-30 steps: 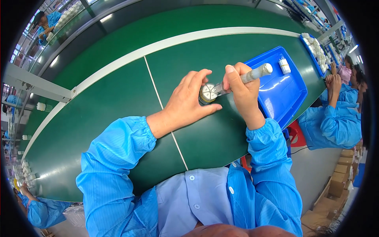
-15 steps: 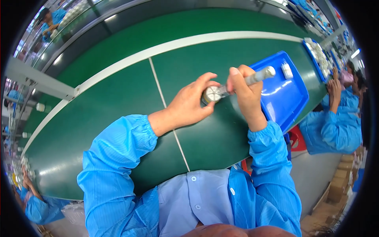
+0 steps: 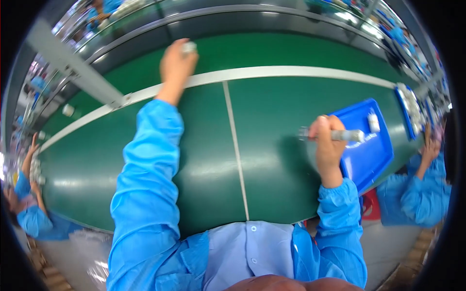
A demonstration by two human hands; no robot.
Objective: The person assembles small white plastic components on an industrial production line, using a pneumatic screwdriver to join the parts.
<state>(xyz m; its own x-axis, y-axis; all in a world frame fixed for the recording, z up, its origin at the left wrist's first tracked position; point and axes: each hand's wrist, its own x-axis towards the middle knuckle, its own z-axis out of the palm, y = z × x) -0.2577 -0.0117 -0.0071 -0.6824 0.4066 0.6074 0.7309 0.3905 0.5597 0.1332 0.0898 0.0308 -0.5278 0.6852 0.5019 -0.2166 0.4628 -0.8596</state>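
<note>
Stretched out past the white rail [image 3: 272, 72], my left hand [image 3: 177, 63] has its fingers closed round a small round white part [image 3: 189, 47] over the far green strip. My right hand [image 3: 330, 143] grips a cylindrical hand tool [image 3: 348, 135] with a pale grey grip and a clear front end that points left. It is held above the table beside the blue tray [image 3: 361, 169]. Inside that tray, near its far right corner, stands a small white bottle-like piece [image 3: 373, 122]. Motion blurs the tool's tip and the round part.
A grey metal post [image 3: 77, 72] rises at the far left by the rail. Another blue tray [image 3: 407, 111] full of white parts lies at the right edge. Co-workers in blue sleeves sit at both sides: one person's hand [image 3: 429, 148] on the right, another's arm [image 3: 29, 174] on the left.
My left hand has carried the round white part away from the tool, far and left across the rail. My right hand, still holding the tool, has drawn back right. The view has shifted too.
</note>
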